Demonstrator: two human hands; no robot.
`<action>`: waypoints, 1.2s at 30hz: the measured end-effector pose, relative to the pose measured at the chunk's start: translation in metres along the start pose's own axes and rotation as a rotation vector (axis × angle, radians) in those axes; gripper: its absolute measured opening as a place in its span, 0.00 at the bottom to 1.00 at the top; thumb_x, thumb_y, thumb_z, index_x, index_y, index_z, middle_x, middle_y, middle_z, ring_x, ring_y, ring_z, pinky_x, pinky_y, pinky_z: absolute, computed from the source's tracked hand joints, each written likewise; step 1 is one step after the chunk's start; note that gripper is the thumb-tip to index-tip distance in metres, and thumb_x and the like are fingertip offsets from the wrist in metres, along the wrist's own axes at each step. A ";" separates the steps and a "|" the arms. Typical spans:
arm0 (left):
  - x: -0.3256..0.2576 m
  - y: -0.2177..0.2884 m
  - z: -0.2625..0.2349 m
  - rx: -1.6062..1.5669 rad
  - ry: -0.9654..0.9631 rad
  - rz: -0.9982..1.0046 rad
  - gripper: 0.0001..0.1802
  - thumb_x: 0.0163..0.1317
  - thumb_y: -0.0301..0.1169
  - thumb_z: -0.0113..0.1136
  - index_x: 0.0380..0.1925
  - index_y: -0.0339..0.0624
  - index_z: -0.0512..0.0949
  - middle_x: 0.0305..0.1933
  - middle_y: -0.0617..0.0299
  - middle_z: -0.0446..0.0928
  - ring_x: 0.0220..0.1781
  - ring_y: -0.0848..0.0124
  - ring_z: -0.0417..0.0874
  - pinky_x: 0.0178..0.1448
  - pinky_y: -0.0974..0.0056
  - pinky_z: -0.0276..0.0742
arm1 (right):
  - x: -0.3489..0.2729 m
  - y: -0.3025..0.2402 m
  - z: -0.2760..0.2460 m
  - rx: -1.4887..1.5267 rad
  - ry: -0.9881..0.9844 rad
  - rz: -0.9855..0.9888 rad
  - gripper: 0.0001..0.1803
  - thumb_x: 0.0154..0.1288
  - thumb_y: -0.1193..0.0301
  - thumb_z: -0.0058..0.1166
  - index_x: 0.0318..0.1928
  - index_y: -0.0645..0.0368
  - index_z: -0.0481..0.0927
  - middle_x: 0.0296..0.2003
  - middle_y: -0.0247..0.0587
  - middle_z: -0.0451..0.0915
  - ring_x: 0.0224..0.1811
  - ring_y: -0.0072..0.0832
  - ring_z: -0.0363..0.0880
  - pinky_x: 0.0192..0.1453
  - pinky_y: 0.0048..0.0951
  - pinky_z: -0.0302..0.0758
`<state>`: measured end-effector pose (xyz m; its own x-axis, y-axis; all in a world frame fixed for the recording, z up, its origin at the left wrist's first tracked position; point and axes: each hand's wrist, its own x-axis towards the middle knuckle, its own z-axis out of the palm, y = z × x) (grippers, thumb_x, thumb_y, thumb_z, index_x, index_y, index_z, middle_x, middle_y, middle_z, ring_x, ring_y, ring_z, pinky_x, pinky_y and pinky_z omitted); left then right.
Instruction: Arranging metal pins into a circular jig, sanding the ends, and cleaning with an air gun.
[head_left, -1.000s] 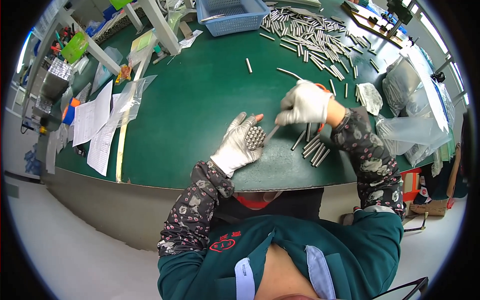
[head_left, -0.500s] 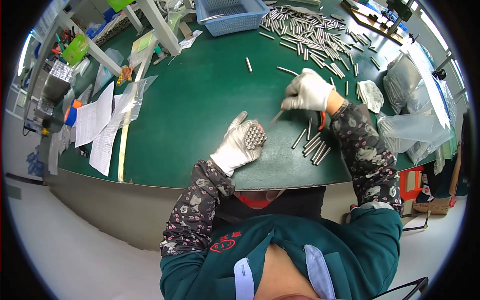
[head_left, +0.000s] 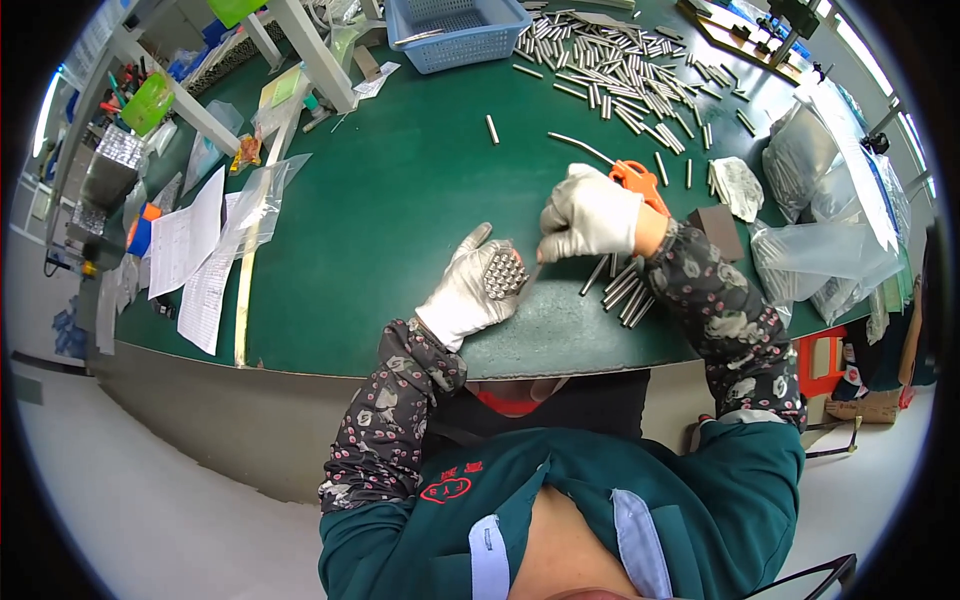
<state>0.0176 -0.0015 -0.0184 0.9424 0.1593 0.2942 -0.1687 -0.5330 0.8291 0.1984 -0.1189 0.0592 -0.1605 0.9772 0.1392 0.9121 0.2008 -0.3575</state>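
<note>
Metal pin bundle (head_left: 505,274) sits at the centre of the frame, cradled by the left hand (head_left: 462,297), whose fingers are wrapped round it. Its round end face looks up at the camera, so the pins' long axes run roughly along the line of sight. The right hand (head_left: 590,215), curled, pinches a thin, blurred strip (head_left: 530,276). From the right fingertips the bundle lies just left and slightly lower in the frame; whether the strip touches it, I cannot tell.
</note>
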 end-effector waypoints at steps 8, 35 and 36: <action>0.002 0.005 -0.002 -0.010 -0.056 -0.033 0.14 0.40 0.27 0.58 0.32 0.44 0.74 0.32 0.64 0.73 0.41 0.69 0.75 0.69 0.54 0.48 | 0.002 -0.009 -0.007 -0.091 0.075 -0.016 0.17 0.46 0.55 0.59 0.18 0.55 0.79 0.16 0.40 0.74 0.22 0.36 0.73 0.32 0.31 0.64; -0.003 0.000 0.004 -0.204 0.075 -0.085 0.30 0.39 0.27 0.60 0.49 0.40 0.66 0.46 0.59 0.72 0.52 0.62 0.70 0.66 0.60 0.54 | 0.011 -0.021 0.001 -0.161 0.074 0.075 0.19 0.47 0.52 0.58 0.19 0.57 0.80 0.14 0.44 0.73 0.17 0.39 0.73 0.24 0.33 0.69; -0.006 0.000 0.004 -0.203 0.074 -0.083 0.30 0.39 0.27 0.60 0.49 0.40 0.66 0.46 0.59 0.72 0.52 0.62 0.70 0.66 0.60 0.54 | 0.010 -0.019 -0.003 -0.162 0.075 0.076 0.19 0.47 0.52 0.58 0.19 0.57 0.80 0.14 0.44 0.73 0.17 0.39 0.73 0.24 0.33 0.69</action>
<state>0.0135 -0.0052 -0.0221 0.9331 0.2600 0.2484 -0.1530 -0.3383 0.9285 0.1805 -0.1131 0.0697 -0.0656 0.9800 0.1880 0.9703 0.1066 -0.2173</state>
